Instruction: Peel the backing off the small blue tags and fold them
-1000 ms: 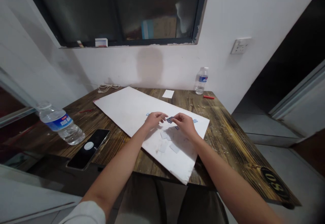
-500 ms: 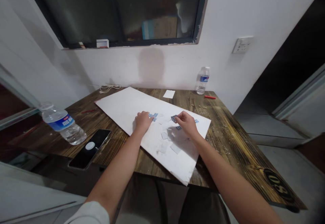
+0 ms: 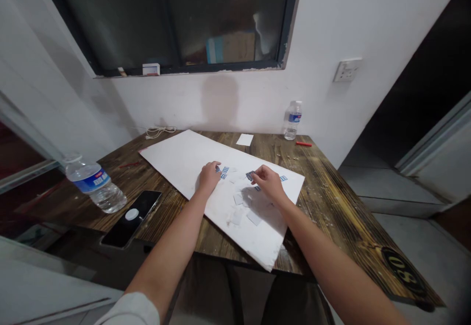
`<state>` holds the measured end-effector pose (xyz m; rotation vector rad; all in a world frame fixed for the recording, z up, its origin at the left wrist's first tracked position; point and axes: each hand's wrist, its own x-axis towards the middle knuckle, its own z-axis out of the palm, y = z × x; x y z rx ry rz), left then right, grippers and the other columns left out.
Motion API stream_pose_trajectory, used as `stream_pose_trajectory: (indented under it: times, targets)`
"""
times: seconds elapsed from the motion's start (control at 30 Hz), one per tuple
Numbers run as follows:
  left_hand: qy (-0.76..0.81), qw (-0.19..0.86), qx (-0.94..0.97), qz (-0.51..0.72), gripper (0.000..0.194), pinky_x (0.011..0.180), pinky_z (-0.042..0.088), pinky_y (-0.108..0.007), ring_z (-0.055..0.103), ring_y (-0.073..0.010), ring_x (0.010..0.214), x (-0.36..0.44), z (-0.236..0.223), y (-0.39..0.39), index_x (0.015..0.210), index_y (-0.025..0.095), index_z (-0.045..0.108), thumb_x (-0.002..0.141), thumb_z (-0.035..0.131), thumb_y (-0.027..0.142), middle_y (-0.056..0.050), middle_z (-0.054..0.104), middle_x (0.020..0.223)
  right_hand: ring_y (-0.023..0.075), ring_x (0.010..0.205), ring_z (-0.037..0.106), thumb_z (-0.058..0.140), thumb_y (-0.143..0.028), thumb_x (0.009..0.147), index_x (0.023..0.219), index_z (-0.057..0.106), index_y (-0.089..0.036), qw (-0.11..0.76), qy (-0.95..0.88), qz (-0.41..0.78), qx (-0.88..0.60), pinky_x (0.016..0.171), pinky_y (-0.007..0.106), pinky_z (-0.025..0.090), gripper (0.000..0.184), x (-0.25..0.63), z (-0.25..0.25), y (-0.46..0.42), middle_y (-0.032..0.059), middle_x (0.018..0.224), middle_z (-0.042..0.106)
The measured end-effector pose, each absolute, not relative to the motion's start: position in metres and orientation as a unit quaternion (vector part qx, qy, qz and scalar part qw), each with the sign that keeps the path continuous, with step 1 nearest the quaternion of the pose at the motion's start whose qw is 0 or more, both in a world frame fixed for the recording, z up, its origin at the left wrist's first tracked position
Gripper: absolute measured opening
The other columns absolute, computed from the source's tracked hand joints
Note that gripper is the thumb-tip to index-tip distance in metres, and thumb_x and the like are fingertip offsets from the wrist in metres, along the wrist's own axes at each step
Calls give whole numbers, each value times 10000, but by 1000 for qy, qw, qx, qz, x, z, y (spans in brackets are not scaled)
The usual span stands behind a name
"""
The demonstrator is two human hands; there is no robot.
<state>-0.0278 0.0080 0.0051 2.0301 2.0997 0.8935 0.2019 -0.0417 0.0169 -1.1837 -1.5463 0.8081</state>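
A white foam board (image 3: 176, 160) lies tilted across a dark wooden table (image 3: 331, 207). My left hand (image 3: 209, 177) rests on the board with curled fingers, right beside a small group of blue-printed paper pieces (image 3: 223, 172). My right hand (image 3: 267, 183) pinches or presses a dark blue-printed piece (image 3: 250, 176) at its fingertips, close to the board's surface. Another blue-printed piece (image 3: 283, 178) lies beyond that hand. Several plain white paper squares (image 3: 239, 207) lie nearer me, below the hands.
A large water bottle (image 3: 95, 185) and a smartphone (image 3: 131, 218) lie left of the board. A small bottle (image 3: 293, 121), a red stick (image 3: 303, 144), a white paper slip (image 3: 245, 140) and a white cable (image 3: 160, 130) sit along the back. The table's right side has scattered crumbs.
My hands have separated, the left drawing leftward from the middle. Blue-printed pieces now lie beside it. The right hand's piece has come lower, nearer the board.
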Motion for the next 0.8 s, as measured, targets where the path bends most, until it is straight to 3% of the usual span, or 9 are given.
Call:
stream_pose_trajectory:
  times: [0.23, 0.37, 0.47, 0.53, 0.67, 0.8]
  targets:
    - [695, 145, 607, 356, 349, 820, 470, -276, 631, -197, 957, -36, 0, 12, 1067, 199, 659, 720, 692, 216, -65, 695, 1032, 181, 584, 661, 614, -447, 756, 715, 541, -200, 497, -637, 353, -472, 452, 231, 410, 261, 202, 14, -39, 13, 616, 643]
    - [699, 148, 578, 393, 270, 772, 481, -268, 644, -176, 864, -36, 2, 14, 992, 176, 687, 732, 628, 130, -64, 701, 922, 170, 577, 653, 614, -419, 759, 724, 563, -194, 499, -640, 352, -467, 467, 232, 413, 233, 202, 13, -38, 12, 624, 644]
    - [648, 148, 587, 461, 234, 780, 486, -291, 642, -175, 821, -30, 11, 11, 932, 168, 700, 713, 629, 128, -54, 691, 844, 164, 568, 641, 623, -409, 749, 736, 592, -191, 496, -637, 352, -473, 474, 235, 421, 221, 203, 13, -36, 9, 610, 639]
    - [570, 222, 608, 506, 279, 749, 498, -295, 639, -166, 788, -22, 19, 7, 969, 173, 689, 691, 675, 189, -42, 683, 832, 160, 558, 629, 628, -413, 742, 744, 612, -188, 497, -634, 349, -478, 473, 238, 425, 225, 203, 13, -35, 10, 603, 640]
    - [422, 379, 683, 459, 363, 711, 498, -299, 630, -161, 738, -2, 31, -10, 965, 150, 684, 644, 754, 303, -47, 674, 791, 153, 546, 614, 634, -416, 734, 753, 659, -187, 498, -635, 346, -478, 480, 242, 425, 231, 204, 13, -34, 20, 631, 668]
    - [403, 359, 735, 410, 304, 662, 469, -271, 608, -153, 723, 11, 32, -23, 945, 164, 694, 673, 737, 292, -35, 662, 765, 155, 555, 612, 656, -428, 712, 738, 700, -190, 486, -646, 369, -459, 516, 251, 431, 243, 201, 14, -34, 24, 630, 683]
